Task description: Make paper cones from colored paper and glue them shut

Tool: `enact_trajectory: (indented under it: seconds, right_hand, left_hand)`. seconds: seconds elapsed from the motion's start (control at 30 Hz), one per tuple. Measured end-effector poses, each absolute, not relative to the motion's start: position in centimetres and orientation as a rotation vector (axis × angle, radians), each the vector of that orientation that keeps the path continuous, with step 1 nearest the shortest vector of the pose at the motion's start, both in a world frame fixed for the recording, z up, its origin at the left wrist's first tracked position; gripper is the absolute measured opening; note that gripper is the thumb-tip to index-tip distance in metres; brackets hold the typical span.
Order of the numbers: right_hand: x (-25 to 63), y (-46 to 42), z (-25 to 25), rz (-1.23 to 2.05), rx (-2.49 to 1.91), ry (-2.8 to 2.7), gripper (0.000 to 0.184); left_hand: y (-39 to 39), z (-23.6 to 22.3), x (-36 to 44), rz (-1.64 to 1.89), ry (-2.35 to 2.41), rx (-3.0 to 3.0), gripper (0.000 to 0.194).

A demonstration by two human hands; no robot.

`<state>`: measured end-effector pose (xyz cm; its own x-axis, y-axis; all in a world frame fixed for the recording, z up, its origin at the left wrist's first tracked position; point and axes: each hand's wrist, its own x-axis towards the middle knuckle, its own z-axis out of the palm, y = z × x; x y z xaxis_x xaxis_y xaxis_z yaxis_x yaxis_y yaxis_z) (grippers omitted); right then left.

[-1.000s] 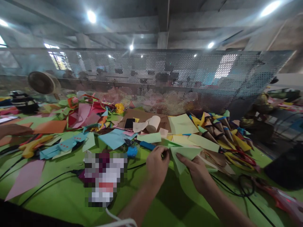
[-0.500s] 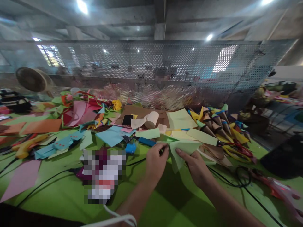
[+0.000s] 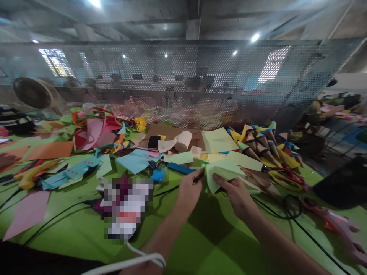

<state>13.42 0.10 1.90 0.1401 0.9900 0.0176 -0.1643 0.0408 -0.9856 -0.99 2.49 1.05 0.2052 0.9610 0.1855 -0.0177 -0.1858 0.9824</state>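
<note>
Above the green table [image 3: 195,244], I hold a pale green sheet of paper [image 3: 222,170] between my two hands. My left hand [image 3: 190,189] is closed, thumb and fingers pinching the paper's left edge. My right hand [image 3: 236,194] grips its lower right side, thumb on the near face and fingers behind. The sheet looks bent, with a corner hanging down between the hands. Just beyond my left hand lies a blue strip-shaped tool [image 3: 180,168]. A blurred-out white packet [image 3: 129,210] lies left of my left forearm.
Yellow-handled scissors [image 3: 285,179] and a pink glue gun [image 3: 338,229] with a black cord lie right. A yellow glue gun [image 3: 34,173] lies left. Behind are a paper roll [image 3: 183,141], a phone [image 3: 154,142], paper cones [image 3: 262,143], coloured paper heaps and a perforated metal screen [image 3: 172,84].
The view has tilted down and shifted slightly. Both hands keep hold of the pale green paper, whose hanging corner has swung up a little and now shows more of its face.
</note>
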Motion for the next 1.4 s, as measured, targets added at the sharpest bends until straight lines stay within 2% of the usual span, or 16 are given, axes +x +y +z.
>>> enact_trajectory:
  seconds: [0.43,0.73,1.0,1.4]
  right_hand:
    - [13.7,0.4,1.5,1.160,-1.114,-0.990,0.038]
    - [13.6,0.5,1.7,1.048,-1.119,-0.992,0.042]
    - [13.7,0.0,2.0,1.119,-1.130,-1.109,0.042]
    - [13.6,-0.5,1.9,1.181,-1.101,-1.144,0.035]
  left_hand:
    - [2.6,0.4,-1.0,1.107,0.879,1.286,0.038]
    - [2.9,-0.1,-0.9,1.178,0.876,1.427,0.039]
    - [3.0,0.2,-1.7,1.246,1.091,1.681,0.017]
    - [2.1,1.0,-1.2,1.200,1.416,1.847,0.013]
